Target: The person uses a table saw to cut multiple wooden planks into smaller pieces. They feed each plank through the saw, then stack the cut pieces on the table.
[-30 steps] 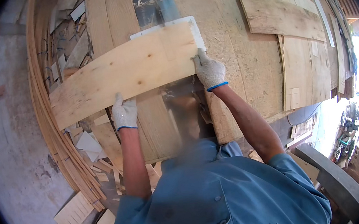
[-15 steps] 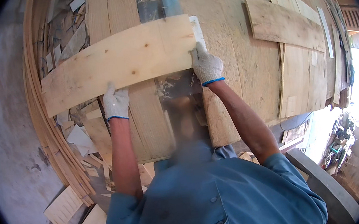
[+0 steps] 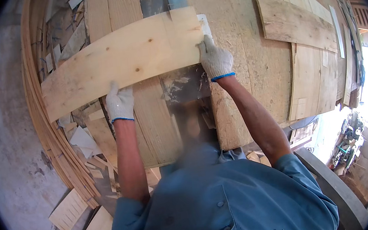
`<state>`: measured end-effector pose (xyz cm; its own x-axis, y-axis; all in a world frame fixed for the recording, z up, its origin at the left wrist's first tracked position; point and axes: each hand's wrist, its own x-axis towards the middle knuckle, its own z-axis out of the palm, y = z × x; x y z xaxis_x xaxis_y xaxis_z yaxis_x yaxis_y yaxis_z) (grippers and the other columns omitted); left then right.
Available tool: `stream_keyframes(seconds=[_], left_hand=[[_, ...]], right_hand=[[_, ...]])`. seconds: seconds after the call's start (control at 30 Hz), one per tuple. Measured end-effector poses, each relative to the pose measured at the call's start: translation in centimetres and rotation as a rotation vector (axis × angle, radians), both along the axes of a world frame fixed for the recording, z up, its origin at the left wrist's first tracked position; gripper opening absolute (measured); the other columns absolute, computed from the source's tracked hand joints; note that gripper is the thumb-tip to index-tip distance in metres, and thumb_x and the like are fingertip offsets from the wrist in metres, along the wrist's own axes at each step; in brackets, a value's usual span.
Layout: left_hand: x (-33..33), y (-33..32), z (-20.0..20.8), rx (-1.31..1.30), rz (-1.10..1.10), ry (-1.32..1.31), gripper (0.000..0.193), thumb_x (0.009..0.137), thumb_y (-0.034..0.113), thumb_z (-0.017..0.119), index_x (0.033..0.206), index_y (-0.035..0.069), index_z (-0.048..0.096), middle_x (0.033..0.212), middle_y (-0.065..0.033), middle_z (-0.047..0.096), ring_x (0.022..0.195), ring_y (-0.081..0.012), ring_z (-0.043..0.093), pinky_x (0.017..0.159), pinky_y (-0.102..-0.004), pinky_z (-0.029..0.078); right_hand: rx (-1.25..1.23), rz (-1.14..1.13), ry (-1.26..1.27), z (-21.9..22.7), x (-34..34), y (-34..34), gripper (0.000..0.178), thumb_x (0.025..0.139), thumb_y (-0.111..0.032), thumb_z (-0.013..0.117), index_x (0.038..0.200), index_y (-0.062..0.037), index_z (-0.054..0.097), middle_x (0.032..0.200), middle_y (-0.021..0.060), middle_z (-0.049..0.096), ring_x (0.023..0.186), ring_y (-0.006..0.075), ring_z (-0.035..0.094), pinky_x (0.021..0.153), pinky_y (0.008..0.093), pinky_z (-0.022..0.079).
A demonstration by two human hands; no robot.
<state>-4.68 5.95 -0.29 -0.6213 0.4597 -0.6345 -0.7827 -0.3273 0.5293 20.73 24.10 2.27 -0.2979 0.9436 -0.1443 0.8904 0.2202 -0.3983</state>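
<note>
A long, thin, pale wooden board [image 3: 92,64] with a few dark knots lies crosswise before me, over the plank bench and a dark metal strip [image 3: 186,84]. My left hand [image 3: 120,103], in a whitish knit glove with a blue cuff, grips its near edge, with the fingers partly hidden beneath. My right hand [image 3: 217,60], gloved the same way, is closed at the board's right end. Just beyond that end a small white piece [image 3: 205,27] shows on the bench. The board's left end reaches over a heap of scraps.
Several boards [image 3: 296,22] lie stacked on the bench's right side. Long thin wooden strips [image 3: 38,109] run along the left, beside wood offcuts [image 3: 83,142]. Two pale panels [image 3: 70,210] rest at the lower left. A grey beam [image 3: 330,182] stands at my lower right.
The board's right end has shifted slightly away from me, with my right hand moving along at it. My left hand keeps nearly the same place on the near edge.
</note>
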Motion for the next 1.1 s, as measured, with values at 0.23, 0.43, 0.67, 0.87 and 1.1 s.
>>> stream_keyframes(seconds=[0.23, 0.43, 0.67, 0.87, 1.1], left_hand=[[-1.4, 2.8, 0.5, 0.016, -0.007, 0.029, 0.047, 0.091, 0.004, 0.057, 0.136, 0.008, 0.042, 0.139, -0.0121, 0.046, 0.132, -0.0306, 0.040, 0.112, -0.0556, 0.031], [-2.8, 5.1, -0.2, 0.053, -0.058, 0.082, 0.047, 0.092, 0.005, 0.055, 0.137, 0.008, 0.040, 0.141, -0.0138, 0.042, 0.134, -0.0310, 0.038, 0.112, -0.0554, 0.031], [-4.2, 7.0, -0.9, 0.038, -0.051, 0.092, 0.045, 0.094, 0.005, 0.053, 0.136, 0.007, 0.039, 0.141, -0.0146, 0.042, 0.133, -0.0322, 0.037, 0.112, -0.0561, 0.030], [-5.1, 7.4, -1.7, 0.029, -0.092, 0.098, 0.044, 0.094, 0.010, 0.054, 0.136, 0.007, 0.040, 0.140, -0.0142, 0.042, 0.133, -0.0317, 0.037, 0.111, -0.0562, 0.030], [-1.2, 1.2, -0.5, -0.004, -0.081, 0.094, 0.040, 0.094, 0.012, 0.055, 0.132, 0.007, 0.046, 0.132, -0.0111, 0.053, 0.124, -0.0286, 0.049, 0.111, -0.0540, 0.031]], right_hand=[[0.028, -0.007, 0.020, -1.0, -1.7, 2.5, 0.031, 0.096, -0.042, 0.044, 0.115, -0.0203, 0.053, 0.072, 0.0228, 0.065, 0.067, 0.0442, 0.064, 0.060, 0.0548, 0.048], [-0.011, -0.015, 0.031, -0.7, -3.0, 4.7, 0.034, 0.097, -0.046, 0.039, 0.115, -0.0202, 0.052, 0.078, 0.0230, 0.067, 0.072, 0.0453, 0.064, 0.064, 0.0567, 0.048], [-0.043, 0.007, -0.011, 0.5, -4.1, 6.4, 0.032, 0.093, -0.040, 0.044, 0.111, -0.0137, 0.051, 0.086, 0.0207, 0.068, 0.081, 0.0412, 0.066, 0.071, 0.0524, 0.049], [0.116, 0.027, 0.090, -0.4, -4.5, 6.8, 0.032, 0.094, -0.041, 0.043, 0.106, -0.0144, 0.057, 0.088, 0.0222, 0.067, 0.082, 0.0427, 0.065, 0.073, 0.0534, 0.049], [0.038, 0.061, 0.040, -1.4, -0.1, 0.2, 0.032, 0.095, -0.041, 0.045, 0.111, -0.0149, 0.055, 0.077, 0.0236, 0.065, 0.070, 0.0431, 0.064, 0.061, 0.0533, 0.049]])
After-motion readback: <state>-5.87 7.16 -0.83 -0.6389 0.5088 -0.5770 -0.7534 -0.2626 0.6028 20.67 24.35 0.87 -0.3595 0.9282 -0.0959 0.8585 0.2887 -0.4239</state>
